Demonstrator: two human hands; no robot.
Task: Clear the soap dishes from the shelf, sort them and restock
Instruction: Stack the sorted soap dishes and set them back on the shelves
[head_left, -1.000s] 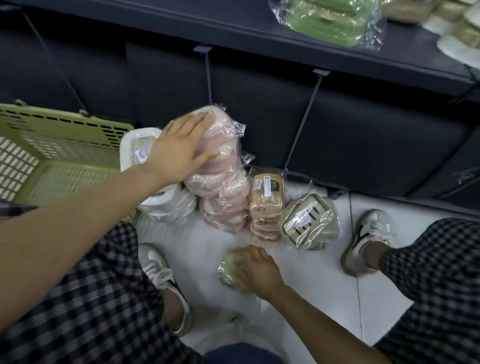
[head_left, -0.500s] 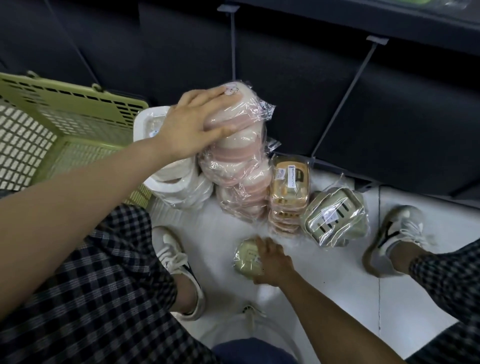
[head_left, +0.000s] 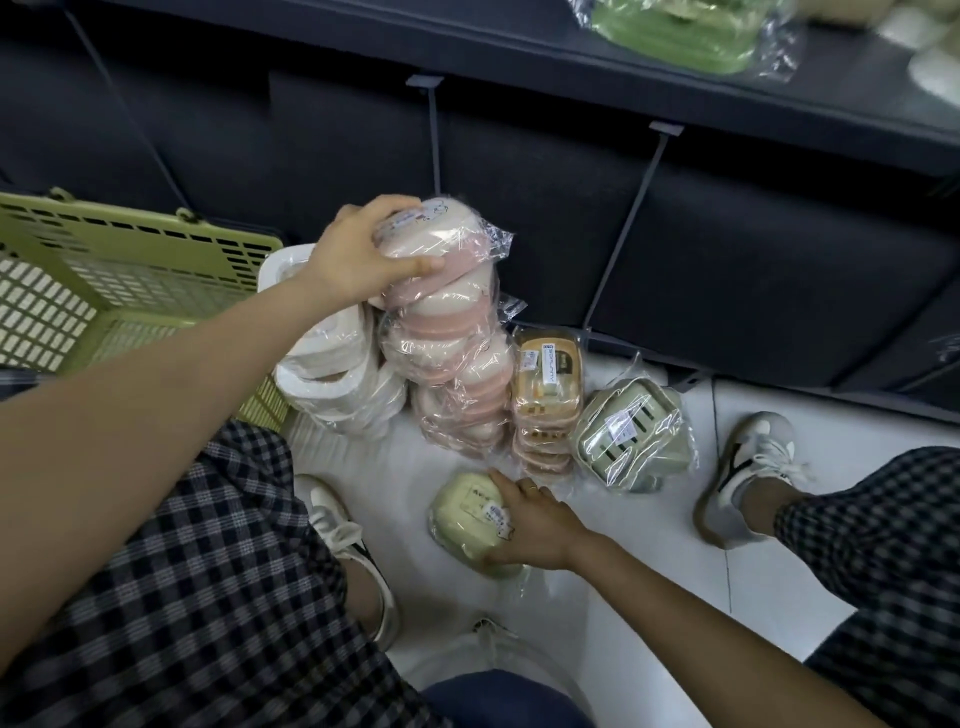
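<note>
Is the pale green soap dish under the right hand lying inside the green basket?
No, the pale green soap dish lies on the white floor under the right hand, apart from the green basket.

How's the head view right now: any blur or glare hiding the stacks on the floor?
Head view: the floor stacks are sharp; plastic wrap glints on the pink stack and the grey-green dish, but labels stay visible. The green pack on the shelf is smeared at the top edge, and wide-angle bending shows there.

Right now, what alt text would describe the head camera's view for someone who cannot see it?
A crouching person's left hand grips the top of a pink soap dish stack on the floor; the right hand holds a pale green soap dish. A green basket sits left.
</note>
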